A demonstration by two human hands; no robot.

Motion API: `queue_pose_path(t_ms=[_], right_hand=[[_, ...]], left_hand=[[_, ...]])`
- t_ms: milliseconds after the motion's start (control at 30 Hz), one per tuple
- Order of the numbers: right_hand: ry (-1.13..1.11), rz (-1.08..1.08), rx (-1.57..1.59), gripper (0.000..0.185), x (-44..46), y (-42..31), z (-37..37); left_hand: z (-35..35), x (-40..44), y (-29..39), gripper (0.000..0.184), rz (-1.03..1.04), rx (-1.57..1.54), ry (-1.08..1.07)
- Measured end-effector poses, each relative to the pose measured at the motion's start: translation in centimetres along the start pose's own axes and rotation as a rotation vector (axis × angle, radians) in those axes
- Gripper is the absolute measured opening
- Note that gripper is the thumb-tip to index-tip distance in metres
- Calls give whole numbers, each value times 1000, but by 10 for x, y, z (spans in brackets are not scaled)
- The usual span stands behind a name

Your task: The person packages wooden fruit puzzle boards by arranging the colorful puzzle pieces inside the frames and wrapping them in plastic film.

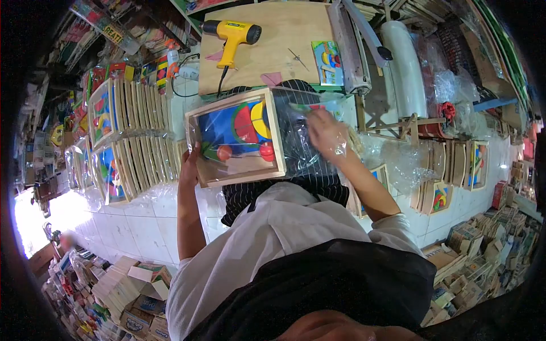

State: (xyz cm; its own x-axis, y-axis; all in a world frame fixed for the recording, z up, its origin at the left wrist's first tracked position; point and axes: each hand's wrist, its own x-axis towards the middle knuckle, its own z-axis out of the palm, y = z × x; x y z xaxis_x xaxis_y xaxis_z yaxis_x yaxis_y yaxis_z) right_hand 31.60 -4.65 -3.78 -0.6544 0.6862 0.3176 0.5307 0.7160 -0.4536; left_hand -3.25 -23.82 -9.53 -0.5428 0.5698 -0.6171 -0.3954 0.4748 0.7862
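Note:
A shallow wooden box (236, 180) with painted wooden shapes in red, yellow, blue and green rests on my lap, tilted a little. My left hand (190, 165) is closed round its left edge, the fingers partly hidden behind the frame. Clear plastic film (293, 150) extends from the box's right side across my striped clothing. My right hand (326, 135) has its fingers closed on this film, to the right of the box. Near those fingertips, a colourful printed piece (314, 107) shows through or under the film; I cannot tell which.
Ahead, a wooden work table (273, 42) holds a yellow heat gun (232, 40), a printed card (327, 63) and a thin metal tool (297, 58). A bar sealer (354, 57) stands at its right, beside a plastic roll (404, 68). Wrapped boxes (133, 108) are stacked left.

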Motion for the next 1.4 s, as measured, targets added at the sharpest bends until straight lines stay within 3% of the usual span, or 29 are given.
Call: queue_pose_path(t_ms=[67,167,267,367,467,500,633,933,1033,1133,1167,1267,1400], right_hand=[[162,35,113,28,0,16,-13],[373,384,617,36,-2,29,-34],[332,596,1268,45,3,21,-76],[250,685,1339,51,-5,25,-68],[168,593,889,44,-23,33,-33],[126,547,703,32,-26,33,-29],[21,616,818,15,-28,25,-19],[-152,860,1493,16,-22,-8,16],[-366,778,1314,19,-19,-10,48],[-410,691,1357,14,-11,-26,68],[-502,789,1442,17,-10,-27,69],[-652,741,1388,15,-8,-19,82],[-526,639,1273,12,-6,-25,93]], left_hand=[[11,-18,9,52,15,8,79],[13,-27,11,48,57,-59,113],[5,-30,13,47,119,-76,-52],[10,-37,20,45,117,-100,-32],[2,-34,15,44,91,-62,-15],[3,-36,16,45,84,-57,2],[4,-42,18,48,74,-74,26],[-7,-31,9,44,115,-115,-62],[-4,-30,9,43,117,-144,-12],[-10,-24,2,42,107,-157,85],[-14,-21,-1,41,102,-159,117],[-29,-15,-9,44,80,-132,67],[-38,-12,-16,45,75,-149,29]])
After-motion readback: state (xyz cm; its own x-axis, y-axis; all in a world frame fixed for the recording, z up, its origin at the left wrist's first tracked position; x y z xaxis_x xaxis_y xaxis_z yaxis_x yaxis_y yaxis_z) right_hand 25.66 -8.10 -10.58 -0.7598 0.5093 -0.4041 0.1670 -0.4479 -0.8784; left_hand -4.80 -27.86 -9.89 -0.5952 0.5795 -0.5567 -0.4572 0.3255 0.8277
